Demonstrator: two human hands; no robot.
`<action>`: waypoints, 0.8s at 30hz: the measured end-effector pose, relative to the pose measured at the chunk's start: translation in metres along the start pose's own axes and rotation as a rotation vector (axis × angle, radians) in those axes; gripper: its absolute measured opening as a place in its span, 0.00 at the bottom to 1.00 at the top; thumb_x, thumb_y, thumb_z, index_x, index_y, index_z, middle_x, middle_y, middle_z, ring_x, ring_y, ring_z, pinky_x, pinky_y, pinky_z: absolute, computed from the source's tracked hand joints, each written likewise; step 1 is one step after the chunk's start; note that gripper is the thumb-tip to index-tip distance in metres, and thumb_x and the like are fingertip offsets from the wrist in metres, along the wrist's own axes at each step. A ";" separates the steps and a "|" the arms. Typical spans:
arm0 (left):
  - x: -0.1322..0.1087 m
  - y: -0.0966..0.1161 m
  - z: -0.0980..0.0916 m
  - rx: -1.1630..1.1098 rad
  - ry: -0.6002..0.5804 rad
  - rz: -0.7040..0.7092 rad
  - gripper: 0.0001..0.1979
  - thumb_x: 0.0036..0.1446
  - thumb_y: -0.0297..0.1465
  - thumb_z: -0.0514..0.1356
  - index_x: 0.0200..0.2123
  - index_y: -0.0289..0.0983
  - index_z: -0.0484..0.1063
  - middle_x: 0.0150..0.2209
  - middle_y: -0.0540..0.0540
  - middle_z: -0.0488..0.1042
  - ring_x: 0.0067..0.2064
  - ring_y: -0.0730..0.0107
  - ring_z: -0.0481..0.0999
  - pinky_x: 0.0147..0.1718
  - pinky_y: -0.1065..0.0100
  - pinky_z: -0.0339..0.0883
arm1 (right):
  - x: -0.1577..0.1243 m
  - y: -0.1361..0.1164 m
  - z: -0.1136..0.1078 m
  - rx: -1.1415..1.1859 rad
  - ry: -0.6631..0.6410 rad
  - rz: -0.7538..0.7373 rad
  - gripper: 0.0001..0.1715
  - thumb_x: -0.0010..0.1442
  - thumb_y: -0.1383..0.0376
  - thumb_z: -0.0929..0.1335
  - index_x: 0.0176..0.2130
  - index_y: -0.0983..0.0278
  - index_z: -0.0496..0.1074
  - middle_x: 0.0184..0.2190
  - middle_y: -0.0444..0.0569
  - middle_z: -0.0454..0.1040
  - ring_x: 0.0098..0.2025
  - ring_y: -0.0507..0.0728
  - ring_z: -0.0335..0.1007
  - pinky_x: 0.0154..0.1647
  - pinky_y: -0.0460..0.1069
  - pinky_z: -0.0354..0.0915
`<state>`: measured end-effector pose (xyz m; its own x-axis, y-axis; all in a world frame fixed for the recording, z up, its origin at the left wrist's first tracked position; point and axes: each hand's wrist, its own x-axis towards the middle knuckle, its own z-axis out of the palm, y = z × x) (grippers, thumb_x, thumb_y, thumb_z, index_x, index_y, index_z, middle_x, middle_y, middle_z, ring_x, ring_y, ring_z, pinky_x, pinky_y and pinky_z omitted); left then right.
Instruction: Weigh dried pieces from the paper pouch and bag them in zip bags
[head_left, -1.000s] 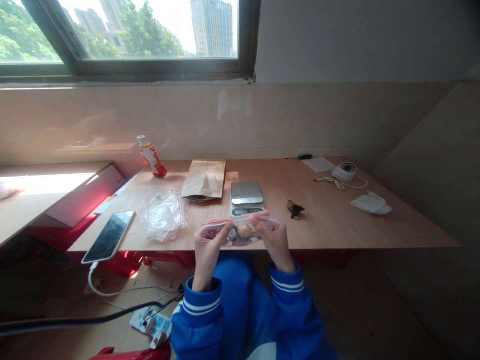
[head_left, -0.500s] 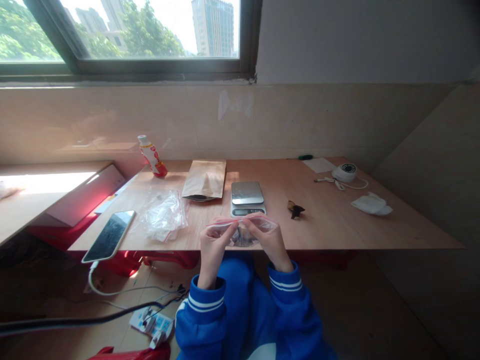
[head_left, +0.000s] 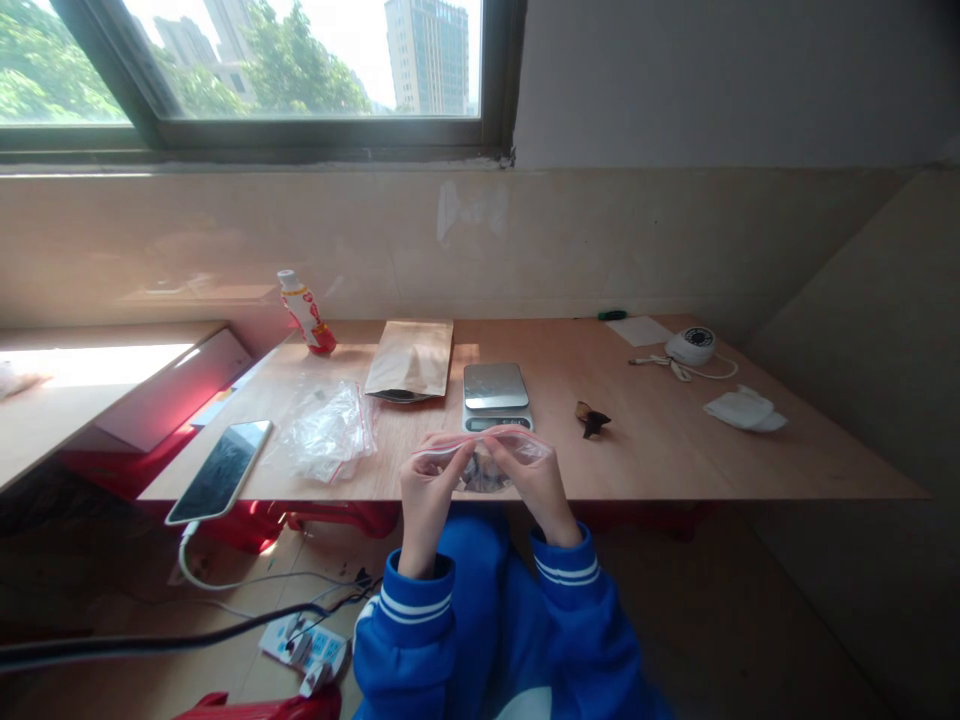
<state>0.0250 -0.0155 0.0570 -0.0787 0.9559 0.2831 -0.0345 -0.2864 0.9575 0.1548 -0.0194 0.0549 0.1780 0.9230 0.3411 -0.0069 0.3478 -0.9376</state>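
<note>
Both hands pinch the red-striped top edge of a clear zip-lock bag [head_left: 486,478] with dark, mixed pieces inside. My left hand [head_left: 435,485] grips the rim on one side, and my right hand [head_left: 529,475] grips it on the other, thumbs close together at the middle. The bag hangs at the table's front edge, just in front of a kitchen scale [head_left: 496,388] whose plate is bare. To the right of the scale lie dark brown dried pieces [head_left: 592,420]. A brown paper pouch [head_left: 411,358] lies behind and left, its dark mouth facing me.
On the left of the table [head_left: 660,460] are a pile of clear zip bags [head_left: 326,435], a phone [head_left: 222,470] on a cable and a red-white bottle [head_left: 306,312]. A white dome camera [head_left: 688,345] and crumpled white tissue [head_left: 745,410] lie right. A power strip [head_left: 306,645] rests below.
My right hand has shifted very slightly left, toward my left hand, along the bag's rim. Both hands keep their pinch; the things on the table stay put.
</note>
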 end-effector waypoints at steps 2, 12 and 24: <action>0.000 0.000 -0.001 0.026 -0.009 -0.004 0.10 0.52 0.36 0.65 0.34 0.36 0.80 0.36 0.44 0.78 0.40 0.65 0.77 0.37 0.71 0.70 | 0.001 0.000 0.002 0.014 -0.007 0.015 0.09 0.55 0.60 0.72 0.34 0.63 0.77 0.33 0.49 0.79 0.39 0.57 0.76 0.44 0.51 0.72; -0.001 -0.004 0.005 0.119 0.085 0.025 0.10 0.53 0.37 0.64 0.31 0.35 0.77 0.31 0.47 0.76 0.35 0.70 0.75 0.35 0.72 0.68 | -0.002 0.004 0.016 0.036 0.098 0.044 0.09 0.54 0.60 0.72 0.31 0.64 0.75 0.28 0.47 0.78 0.33 0.55 0.76 0.35 0.47 0.72; 0.003 -0.022 -0.009 -0.120 -0.108 -0.167 0.16 0.53 0.40 0.63 0.41 0.36 0.75 0.36 0.45 0.79 0.37 0.67 0.78 0.37 0.69 0.71 | 0.002 0.017 -0.006 0.085 0.091 0.138 0.37 0.62 0.40 0.54 0.36 0.62 0.77 0.30 0.54 0.80 0.36 0.62 0.78 0.42 0.56 0.73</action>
<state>0.0167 -0.0065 0.0359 0.0446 0.9903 0.1314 -0.1564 -0.1230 0.9800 0.1610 -0.0125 0.0391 0.2576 0.9456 0.1986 -0.1201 0.2353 -0.9645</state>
